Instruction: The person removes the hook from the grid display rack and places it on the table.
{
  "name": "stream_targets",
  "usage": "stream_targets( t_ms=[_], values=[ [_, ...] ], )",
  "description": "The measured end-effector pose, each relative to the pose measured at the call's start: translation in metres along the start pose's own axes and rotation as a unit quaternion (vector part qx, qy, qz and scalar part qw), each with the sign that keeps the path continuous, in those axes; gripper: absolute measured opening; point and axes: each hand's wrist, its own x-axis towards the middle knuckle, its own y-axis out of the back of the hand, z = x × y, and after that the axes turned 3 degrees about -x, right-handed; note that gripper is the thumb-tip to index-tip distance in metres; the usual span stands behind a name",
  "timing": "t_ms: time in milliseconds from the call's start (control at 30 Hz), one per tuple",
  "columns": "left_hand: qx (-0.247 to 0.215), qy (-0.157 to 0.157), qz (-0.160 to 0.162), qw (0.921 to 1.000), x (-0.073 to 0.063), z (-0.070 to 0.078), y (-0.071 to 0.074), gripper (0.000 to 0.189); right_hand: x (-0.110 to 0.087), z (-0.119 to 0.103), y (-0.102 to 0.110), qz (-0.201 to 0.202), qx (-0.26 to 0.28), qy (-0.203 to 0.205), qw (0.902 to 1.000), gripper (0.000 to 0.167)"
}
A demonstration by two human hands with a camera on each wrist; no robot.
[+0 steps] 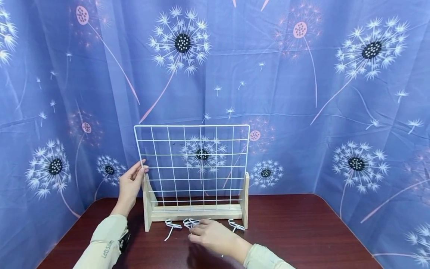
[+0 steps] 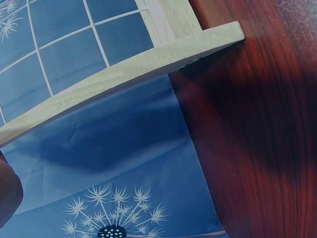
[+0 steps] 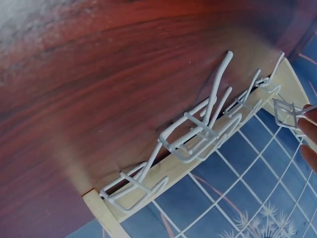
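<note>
A white wire grid panel (image 1: 184, 154) stands upright in a pale wooden stand (image 1: 198, 215). With thumb and fingers, my left hand (image 1: 130, 185) pinches the panel's left edge just above the stand's upright. Over the table in front of the stand, my right hand (image 1: 218, 237) pinches a white wire hook (image 3: 286, 113) at its fingertips. Several more white wire hooks (image 3: 190, 134) lie in a row along the stand's front. One hook (image 1: 173, 225) is left of the right hand and another hook (image 1: 236, 225) shows to its right; the hand partly hides those between.
The dark red-brown table (image 1: 295, 231) carries the stand near its back edge. A blue dandelion-print curtain (image 1: 285, 93) hangs behind the table and along both sides. In the left wrist view, the stand's wooden side piece (image 2: 124, 74) runs across the upper part.
</note>
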Motion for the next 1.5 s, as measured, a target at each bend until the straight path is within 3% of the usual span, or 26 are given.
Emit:
stream_targets(
  t_ms=[333, 900, 1167, 1400, 1500],
  values=[
    [0.001, 0.001, 0.005, 1.0, 0.001, 0.002, -0.001, 0.034, 0.0, -0.009, -0.004, -0.07, -0.02, 0.007, 0.9973, 0.011],
    [0.008, 0.023, 0.009, 0.9997, 0.001, 0.003, 0.001, 0.034, 0.0, -0.014, -0.007, -0.092, -0.024, 0.034, 0.9949, 0.005],
    [-0.005, 0.017, -0.002, 0.9998, -0.005, 0.025, -0.003, 0.035, -0.003, -0.017, -0.005, -0.103, -0.032, 0.043, 0.9932, 0.002],
    [0.013, 0.017, 0.011, 0.9997, 0.001, 0.003, 0.0, 0.033, -0.005, -0.022, -0.005, -0.106, -0.037, 0.057, 0.9921, 0.003],
    [0.017, 0.015, 0.011, 0.9997, 0.001, 0.003, -0.001, 0.033, -0.005, -0.023, -0.004, -0.106, -0.051, 0.063, 0.991, 0.006]
  ],
)
